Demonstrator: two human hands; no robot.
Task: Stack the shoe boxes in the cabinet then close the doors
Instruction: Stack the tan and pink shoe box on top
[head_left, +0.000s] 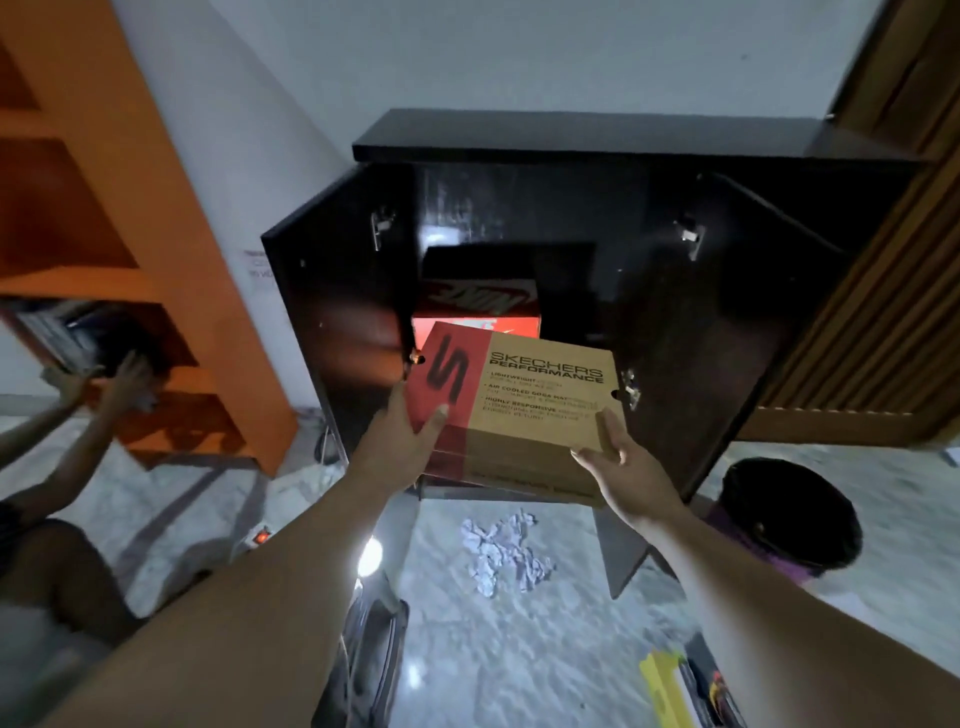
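A brown and red shoe box (524, 395) is held level in front of the open black cabinet (597, 140). My left hand (400, 441) grips its near left corner, thumb on the lid. On its near right corner sits my right hand (618, 457). Inside the cabinet stands an orange shoe box (478, 306), with a dark box (509, 260) on top of it. Both cabinet doors, the left door (337, 332) and the right door (711, 332), are swung wide open.
Crumpled white paper (501, 551) lies on the marble floor below the box. A black bin (789, 514) stands at the right. An orange shelf unit (130, 234) fills the left, where another person's hands (104, 379) reach in. A wooden panel (883, 260) flanks the right door.
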